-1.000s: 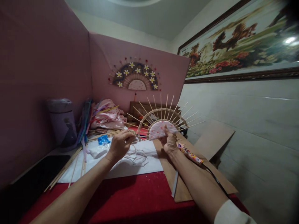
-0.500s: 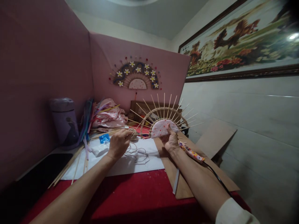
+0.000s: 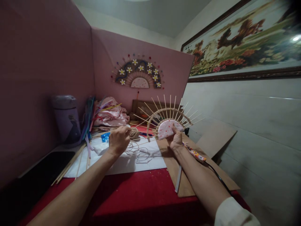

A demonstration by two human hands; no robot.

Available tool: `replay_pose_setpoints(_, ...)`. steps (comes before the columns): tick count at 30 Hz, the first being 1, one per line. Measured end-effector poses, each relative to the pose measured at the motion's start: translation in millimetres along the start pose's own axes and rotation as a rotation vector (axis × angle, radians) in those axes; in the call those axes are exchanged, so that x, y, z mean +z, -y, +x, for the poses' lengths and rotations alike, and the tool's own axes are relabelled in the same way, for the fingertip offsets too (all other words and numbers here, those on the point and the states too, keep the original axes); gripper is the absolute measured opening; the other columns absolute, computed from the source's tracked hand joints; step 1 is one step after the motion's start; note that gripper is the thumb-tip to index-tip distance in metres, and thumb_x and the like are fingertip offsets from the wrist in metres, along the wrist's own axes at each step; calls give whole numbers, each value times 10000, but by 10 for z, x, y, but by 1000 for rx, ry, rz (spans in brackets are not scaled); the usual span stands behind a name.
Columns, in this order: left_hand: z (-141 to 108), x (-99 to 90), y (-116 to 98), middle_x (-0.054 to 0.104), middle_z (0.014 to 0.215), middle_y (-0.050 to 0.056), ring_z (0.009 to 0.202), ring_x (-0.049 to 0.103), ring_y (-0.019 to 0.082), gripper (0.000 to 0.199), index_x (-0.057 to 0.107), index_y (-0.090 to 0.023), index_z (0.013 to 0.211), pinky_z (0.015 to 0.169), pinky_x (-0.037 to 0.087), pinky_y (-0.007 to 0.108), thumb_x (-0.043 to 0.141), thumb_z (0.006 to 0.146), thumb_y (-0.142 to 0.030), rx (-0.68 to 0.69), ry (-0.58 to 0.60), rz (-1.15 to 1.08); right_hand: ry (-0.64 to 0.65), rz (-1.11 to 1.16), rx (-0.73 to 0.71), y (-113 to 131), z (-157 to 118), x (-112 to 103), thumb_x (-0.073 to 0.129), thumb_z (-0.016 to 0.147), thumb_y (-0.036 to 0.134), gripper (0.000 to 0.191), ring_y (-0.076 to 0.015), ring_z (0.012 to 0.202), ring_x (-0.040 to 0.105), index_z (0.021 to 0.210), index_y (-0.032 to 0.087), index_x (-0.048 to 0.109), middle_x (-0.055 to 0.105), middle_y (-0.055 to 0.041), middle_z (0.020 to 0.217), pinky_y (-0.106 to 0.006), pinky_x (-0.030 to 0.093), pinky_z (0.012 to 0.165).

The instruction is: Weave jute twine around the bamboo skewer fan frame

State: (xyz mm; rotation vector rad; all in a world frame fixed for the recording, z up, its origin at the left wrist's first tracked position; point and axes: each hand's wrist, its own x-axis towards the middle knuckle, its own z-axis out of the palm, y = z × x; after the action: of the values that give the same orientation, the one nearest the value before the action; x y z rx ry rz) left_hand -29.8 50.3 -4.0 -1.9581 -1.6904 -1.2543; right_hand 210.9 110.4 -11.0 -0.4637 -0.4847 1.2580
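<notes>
My right hand (image 3: 176, 140) grips a half-round fan frame by its pink dotted fabric base (image 3: 167, 129), thumb on the front. Thin wooden sticks (image 3: 170, 102) spread out from that base. A band of woven twine (image 3: 162, 110) arches across them. To the left, my left hand (image 3: 119, 140) is closed in a pinch on what looks like a thin strand of twine; its fingertips are partly hidden. Just behind those fingers sits a ball of twine (image 3: 134, 133), and loose loops of cord (image 3: 143, 153) lie below it on white paper (image 3: 150, 164).
A finished flowered fan (image 3: 139, 73) hangs on the pink partition. Left stand a purple canister (image 3: 66, 119), pipe cleaners (image 3: 88, 116) and crumpled pink cloth (image 3: 111, 113). Loose sticks (image 3: 68, 164) lie near a black panel (image 3: 47, 163). A flower-patterned corded tool (image 3: 195, 153) rests on brown board (image 3: 185, 185).
The fan frame in my right hand has shifted a little right. My left hand has drawn slightly left and up, so the gap between the hands is wider.
</notes>
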Motion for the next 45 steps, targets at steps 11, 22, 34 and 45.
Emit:
replay_pose_setpoints(11,104,79,77,478,418,-45,377,295,61,241,696,-111,763,403,179,218,643,554,-220,-527,284,-1018,-13,32,17,29,4,-13,604,735,189,93,-117,576,648,825,190,626,709,37,701,-256,550,549)
replay_pose_setpoints(22,-49,113,-16,328,389,-81,378,176,34,386,709,-68,912,430,67,249,733,586,-274,-512,618,-1240,102,23,124,-32,-77,-16,615,790,322,161,-147,644,673,875,186,619,723,0,753,-286,564,557)
replay_pose_setpoints(34,-80,103,-11,301,446,-76,425,182,40,365,711,-91,951,449,88,245,716,641,-283,-417,714,-1225,143,28,140,-51,-69,-32,607,792,318,139,-155,688,675,859,196,619,723,1,768,-307,568,609)
replay_pose_setpoints(45,-58,108,6,304,473,-83,434,165,31,428,693,-108,984,454,65,241,767,600,-283,-452,672,-1321,210,10,75,-70,29,-134,651,746,334,204,-138,697,670,905,215,603,719,15,797,-287,557,604)
